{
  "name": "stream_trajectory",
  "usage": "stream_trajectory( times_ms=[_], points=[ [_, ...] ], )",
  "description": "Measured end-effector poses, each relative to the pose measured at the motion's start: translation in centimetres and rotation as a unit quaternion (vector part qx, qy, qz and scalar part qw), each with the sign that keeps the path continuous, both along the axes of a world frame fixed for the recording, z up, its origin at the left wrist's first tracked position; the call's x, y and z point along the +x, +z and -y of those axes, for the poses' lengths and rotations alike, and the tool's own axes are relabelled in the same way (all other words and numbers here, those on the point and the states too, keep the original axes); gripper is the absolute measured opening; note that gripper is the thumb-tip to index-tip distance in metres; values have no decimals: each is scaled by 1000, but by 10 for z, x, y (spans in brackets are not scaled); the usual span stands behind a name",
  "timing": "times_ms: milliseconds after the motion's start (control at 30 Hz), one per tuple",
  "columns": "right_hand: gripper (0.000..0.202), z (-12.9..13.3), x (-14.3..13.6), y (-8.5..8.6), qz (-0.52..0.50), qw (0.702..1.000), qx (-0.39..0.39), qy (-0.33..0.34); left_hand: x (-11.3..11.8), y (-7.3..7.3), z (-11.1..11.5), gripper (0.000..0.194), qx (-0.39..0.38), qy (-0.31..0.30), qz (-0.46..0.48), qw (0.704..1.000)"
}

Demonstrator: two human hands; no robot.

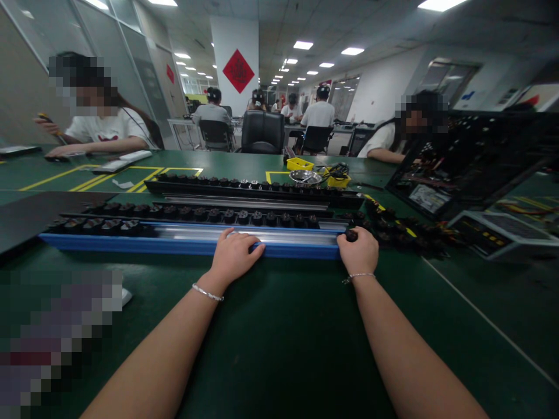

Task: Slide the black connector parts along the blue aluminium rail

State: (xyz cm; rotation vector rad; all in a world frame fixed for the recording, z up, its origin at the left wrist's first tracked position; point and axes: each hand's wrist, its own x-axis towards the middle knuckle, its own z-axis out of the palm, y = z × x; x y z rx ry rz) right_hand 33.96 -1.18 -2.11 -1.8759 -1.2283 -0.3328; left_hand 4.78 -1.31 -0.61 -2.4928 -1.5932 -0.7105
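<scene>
A long blue rail (pixel 131 245) with a silvery inner channel lies across the green table. Several black round parts sit in its left end. My left hand (pixel 236 254) rests on the rail's middle, fingers curled over its far side and thumb along the front. At the rail's right end, my right hand (pixel 358 250) is closed around a small black part (pixel 351 235). Right behind the blue rail runs a row of black round parts (pixel 242 217), and farther back stands a black rail (pixel 187 185) filled with similar parts.
Loose black parts (pixel 393 227) and a power supply box (pixel 502 233) lie at the right, before an open computer case (pixel 463 169). Behind are a metal bowl (pixel 304 177) and yellow trays (pixel 299 164). People sit across the table.
</scene>
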Motion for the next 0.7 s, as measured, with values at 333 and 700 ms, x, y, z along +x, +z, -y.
stream_trajectory(
  times_ms=[333,700],
  points=[
    [28,-1,3,-1,-9,1000,3,-3,0,0,0,36,-2,2,2,1000],
    [32,1,4,3,-46,999,-5,-19,0,0,0,36,-6,3,2,1000]
  ],
)
